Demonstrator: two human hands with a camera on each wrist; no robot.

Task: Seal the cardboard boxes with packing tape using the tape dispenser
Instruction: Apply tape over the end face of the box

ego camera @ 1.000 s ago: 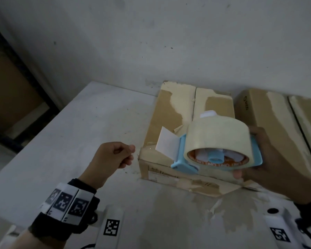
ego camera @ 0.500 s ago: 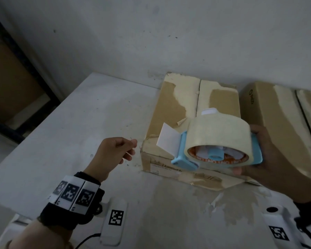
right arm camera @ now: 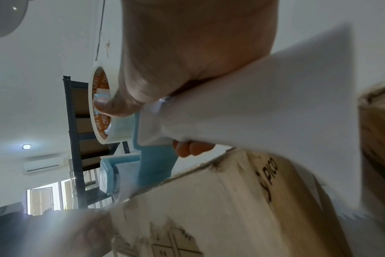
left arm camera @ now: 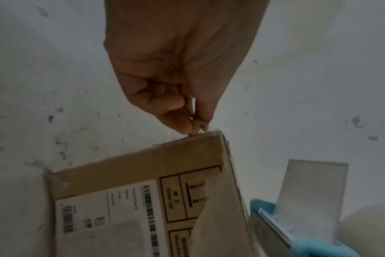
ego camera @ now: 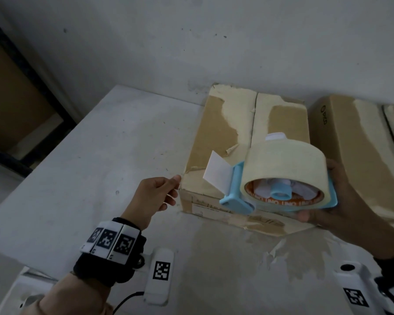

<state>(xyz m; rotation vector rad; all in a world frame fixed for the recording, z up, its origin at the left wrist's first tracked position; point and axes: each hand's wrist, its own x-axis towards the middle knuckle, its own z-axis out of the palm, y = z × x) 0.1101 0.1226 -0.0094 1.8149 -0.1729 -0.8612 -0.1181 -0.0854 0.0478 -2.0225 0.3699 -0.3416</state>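
Observation:
A worn cardboard box (ego camera: 228, 133) with a taped centre seam lies on the white table (ego camera: 100, 155), against the wall. My right hand (ego camera: 346, 196) grips a light-blue tape dispenser (ego camera: 234, 198) carrying a wide cream tape roll (ego camera: 284, 164), held just above the box's near right part. A short white tape end (ego camera: 216, 171) sticks out to the left. My left hand (ego camera: 175, 185) has thumb and forefinger pressed together, its fingertips (left arm camera: 195, 128) touching the box's (left arm camera: 165, 173) near left top corner; nothing shows between them. In the right wrist view my thumb lies across the dispenser (right arm camera: 156, 161).
A second cardboard box (ego camera: 350, 144) lies close to the right of the first. A dark metal rack (ego camera: 21, 87) stands beyond the table's left edge. The wall runs right behind both boxes. The tabletop in front of the boxes has peeled, stained patches (ego camera: 271, 253).
My left hand has moved forward and right, from clear of the box to touching its near left corner. The right hand and the dispenser have hardly moved.

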